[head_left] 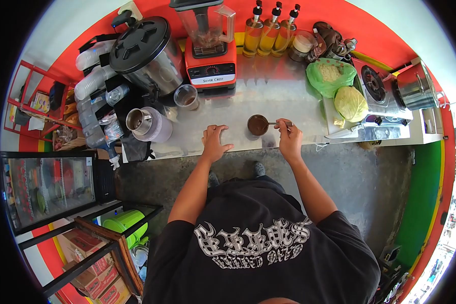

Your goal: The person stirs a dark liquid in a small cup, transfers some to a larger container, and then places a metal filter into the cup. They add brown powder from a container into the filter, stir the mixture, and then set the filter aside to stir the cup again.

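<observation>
A small round metal cup with a thin straight handle (258, 125) sits at the front of the steel counter (228, 111), dark brown inside. The fingers of my right hand (291, 142) are closed on the handle's end, to the right of the cup. My left hand (216, 143) rests at the counter's front edge, left of the cup and apart from it. Its fingers are spread and hold nothing.
A red blender (211, 66), several pump bottles (269, 38) and a large steel container (149, 55) line the back. At left stand a clear plastic cup (186, 96) and a lavender canister (159, 125). A cabbage (351, 104), a knife (343, 133) and a stove (372, 83) are right.
</observation>
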`<action>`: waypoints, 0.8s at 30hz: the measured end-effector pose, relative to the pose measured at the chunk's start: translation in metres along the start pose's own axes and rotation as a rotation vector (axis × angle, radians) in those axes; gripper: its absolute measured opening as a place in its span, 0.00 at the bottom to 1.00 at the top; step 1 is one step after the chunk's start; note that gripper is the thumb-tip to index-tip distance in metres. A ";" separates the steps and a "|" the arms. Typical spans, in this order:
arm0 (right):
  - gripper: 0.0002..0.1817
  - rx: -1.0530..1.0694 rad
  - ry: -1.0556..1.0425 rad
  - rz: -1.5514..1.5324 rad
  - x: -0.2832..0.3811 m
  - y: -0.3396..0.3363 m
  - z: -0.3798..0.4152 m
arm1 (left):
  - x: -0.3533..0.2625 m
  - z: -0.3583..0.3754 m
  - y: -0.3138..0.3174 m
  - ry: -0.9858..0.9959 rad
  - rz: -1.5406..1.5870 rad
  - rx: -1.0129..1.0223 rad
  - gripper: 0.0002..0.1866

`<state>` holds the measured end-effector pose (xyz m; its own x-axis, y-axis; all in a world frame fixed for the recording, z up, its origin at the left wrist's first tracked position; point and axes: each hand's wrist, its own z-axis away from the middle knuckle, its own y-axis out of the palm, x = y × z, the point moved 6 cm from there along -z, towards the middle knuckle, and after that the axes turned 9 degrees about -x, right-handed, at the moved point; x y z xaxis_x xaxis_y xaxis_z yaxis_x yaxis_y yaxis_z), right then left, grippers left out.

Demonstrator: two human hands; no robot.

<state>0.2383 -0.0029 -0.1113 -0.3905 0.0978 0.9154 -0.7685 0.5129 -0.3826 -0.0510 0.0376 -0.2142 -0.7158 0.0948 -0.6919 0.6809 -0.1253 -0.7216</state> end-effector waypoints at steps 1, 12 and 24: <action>0.14 -0.019 -0.003 -0.036 0.003 -0.002 0.000 | 0.000 0.000 0.000 0.004 0.003 -0.005 0.41; 0.14 0.024 -0.073 -0.029 0.014 -0.004 0.014 | -0.002 0.001 -0.001 0.016 0.000 -0.015 0.40; 0.12 0.055 -0.099 0.053 -0.002 0.011 0.010 | -0.005 -0.003 0.000 -0.049 -0.026 0.036 0.41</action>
<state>0.2253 -0.0056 -0.1186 -0.4780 0.0373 0.8776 -0.7708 0.4613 -0.4394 -0.0476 0.0399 -0.2108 -0.7405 0.0503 -0.6701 0.6565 -0.1586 -0.7374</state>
